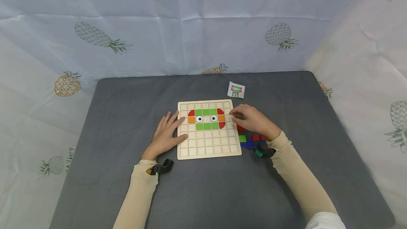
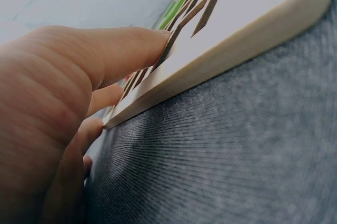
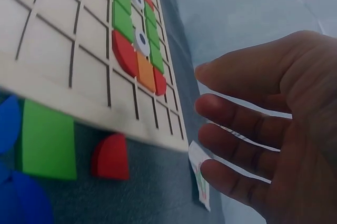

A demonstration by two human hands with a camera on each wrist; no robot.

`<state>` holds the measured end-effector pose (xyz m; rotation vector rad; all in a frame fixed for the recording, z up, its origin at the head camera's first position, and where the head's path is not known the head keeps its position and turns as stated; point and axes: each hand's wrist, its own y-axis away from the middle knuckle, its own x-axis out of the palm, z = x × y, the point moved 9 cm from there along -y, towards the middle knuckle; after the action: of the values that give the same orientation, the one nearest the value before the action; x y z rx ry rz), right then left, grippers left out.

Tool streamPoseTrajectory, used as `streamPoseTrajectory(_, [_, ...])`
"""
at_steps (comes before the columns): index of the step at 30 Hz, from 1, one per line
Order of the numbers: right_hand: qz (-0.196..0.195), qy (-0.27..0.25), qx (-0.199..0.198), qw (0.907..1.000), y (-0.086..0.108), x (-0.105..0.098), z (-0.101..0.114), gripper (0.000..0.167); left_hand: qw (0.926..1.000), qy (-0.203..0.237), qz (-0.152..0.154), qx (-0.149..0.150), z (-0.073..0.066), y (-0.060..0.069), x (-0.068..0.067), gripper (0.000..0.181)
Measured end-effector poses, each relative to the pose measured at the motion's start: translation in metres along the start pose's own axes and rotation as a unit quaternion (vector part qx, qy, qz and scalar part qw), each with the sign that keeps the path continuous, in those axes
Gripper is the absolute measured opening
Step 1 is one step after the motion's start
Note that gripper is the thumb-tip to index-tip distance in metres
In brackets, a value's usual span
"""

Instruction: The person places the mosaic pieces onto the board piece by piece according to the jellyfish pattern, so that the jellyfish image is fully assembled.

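A wooden grid board [image 1: 208,147] lies flat, with green squares [image 1: 207,126], orange squares [image 1: 191,119], red quarter-round pieces [image 1: 222,125] and two white eye pieces [image 1: 214,118] set in its cells. My left hand [image 1: 166,134], fingers spread, rests at the board's left edge; in the left wrist view its thumb touches the top. Above the board's right edge hovers my right hand [image 1: 252,118]. The right wrist view shows its fingers loosely bent, with nothing between thumb and fingertips.
Loose pieces lie right of the board: a green square [image 3: 48,140], a red quarter-round [image 3: 111,156] and several blue pieces [image 3: 29,200], with more red ones by the right wrist. A small pattern card [image 1: 236,90] lies behind the board on the grey table [image 1: 197,193].
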<state>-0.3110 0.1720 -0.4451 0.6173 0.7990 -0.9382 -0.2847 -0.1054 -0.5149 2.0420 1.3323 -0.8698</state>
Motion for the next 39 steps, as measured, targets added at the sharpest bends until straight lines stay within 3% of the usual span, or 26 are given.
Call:
streamPoseTrajectory(13, [0.005, 0.021, 0.054, 0.9983, 0.023, 0.011, -0.034, 0.028, 1.0000, 0.001, -0.001, 0.000, 0.002, 0.000, 0.000, 0.077])
streamPoseTrajectory(32, [0.015, 0.053, 0.061, 0.9966, 0.029, 0.029, -0.039, 0.031, 1.0000, 0.004, -0.002, -0.002, 0.001, 0.001, 0.000, 0.076])
streamPoseTrajectory(39, [0.006, 0.062, 0.066, 0.9959, 0.027, 0.023, -0.042, 0.033, 1.0000, 0.005, 0.000, -0.002, 0.000, 0.001, 0.000, 0.076])
